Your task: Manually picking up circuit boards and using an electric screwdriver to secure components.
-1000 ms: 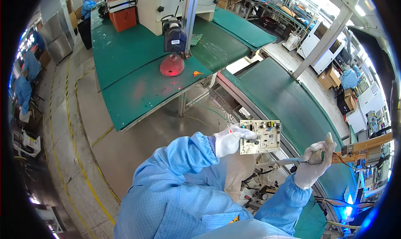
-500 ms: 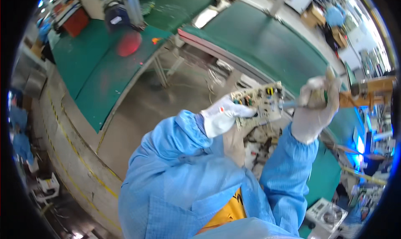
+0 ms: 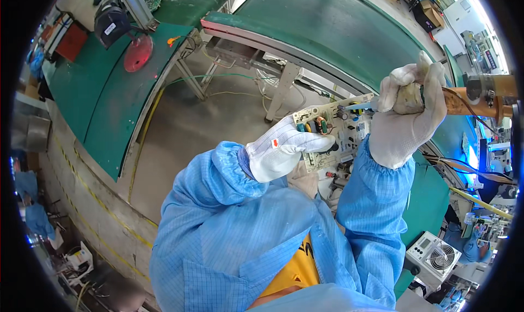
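My left hand [image 3: 281, 148], in a white glove with a small red mark, grips a circuit board [image 3: 345, 140] by its near left part, thumb across the top. Several components stand on its face, among them a green-and-copper coil [image 3: 321, 125]. My right hand [image 3: 412, 110], also gloved in white, is closed round a hand tool with a slim pale blue tip [image 3: 361, 105]. That tip reaches the board's upper right edge, beside small round parts; whether it touches them I cannot tell. Fingers hide most of the tool's body.
A green-topped conveyor [image 3: 316, 33] runs beyond my hands. Right of my right hand juts a copper-coloured pipe [image 3: 475, 103] with wires. More loose parts [image 3: 332, 183] lie beneath the board. A white box with a fan [image 3: 432, 253] stands at lower right, a green table [image 3: 109, 93] at left.
The view has shifted and sharpened. Relative to the board, my right hand has come closer, and the blue tip now overlaps the board's upper right part. Both hands keep their hold.
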Tool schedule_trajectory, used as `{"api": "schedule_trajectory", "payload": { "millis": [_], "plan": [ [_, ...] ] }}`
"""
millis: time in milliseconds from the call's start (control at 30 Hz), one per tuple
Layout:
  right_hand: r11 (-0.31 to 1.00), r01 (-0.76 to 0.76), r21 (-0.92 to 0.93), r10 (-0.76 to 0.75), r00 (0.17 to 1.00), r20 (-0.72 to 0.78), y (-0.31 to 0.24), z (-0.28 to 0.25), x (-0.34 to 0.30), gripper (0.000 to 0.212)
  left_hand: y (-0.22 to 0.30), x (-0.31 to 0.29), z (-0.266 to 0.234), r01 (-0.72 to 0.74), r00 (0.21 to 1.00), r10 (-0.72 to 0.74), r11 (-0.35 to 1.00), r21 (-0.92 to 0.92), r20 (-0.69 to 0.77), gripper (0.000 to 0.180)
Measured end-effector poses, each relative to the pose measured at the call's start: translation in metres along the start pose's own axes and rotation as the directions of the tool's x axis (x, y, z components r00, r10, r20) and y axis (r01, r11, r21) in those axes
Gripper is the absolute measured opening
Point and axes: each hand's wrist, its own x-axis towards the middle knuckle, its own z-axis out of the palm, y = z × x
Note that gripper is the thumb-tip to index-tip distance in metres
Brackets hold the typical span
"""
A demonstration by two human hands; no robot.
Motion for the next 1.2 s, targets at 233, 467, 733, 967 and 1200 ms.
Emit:
{"api": "schedule_trajectory", "payload": {
  "millis": [233, 467, 733, 967, 1200],
  "plan": [
    [0.996, 0.072, -0.048, -0.066, 0.99, 0.121, 0.005, -0.009, 0.003, 0.036, 0.011, -0.001, 0.01, 0.097, 0.992, -0.108, 0.981, -0.17, -0.058, 0.056],
    [0.997, 0.076, -0.024, -0.075, 0.997, 0.036, 0.004, -0.005, 0.003, 0.043, -0.001, 0.002, -0.002, -0.005, 1.0, 0.005, 1.0, 0.0, -0.029, 0.05],
    [0.995, 0.083, -0.063, -0.08, 0.996, 0.045, 0.003, -0.022, 0.005, 0.047, -0.018, -0.009, -0.034, -0.024, 0.997, 0.053, 0.885, 0.466, -0.047, 0.026],
    [0.972, 0.133, -0.193, -0.145, 0.988, -0.051, 0.006, -0.014, 0.005, 0.033, -0.011, -0.012, -0.027, -0.536, 0.829, 0.495, 0.574, 0.619, 0.259, 0.035],
    [1.0, -0.001, 0.02, 0.002, 0.999, -0.054, 0.011, -0.027, 0.007, 0.036, 0.018, -0.02, 0.015, -0.24, 0.965, 0.261, 0.9, 0.364, -0.007, 0.033]
  ]
}}
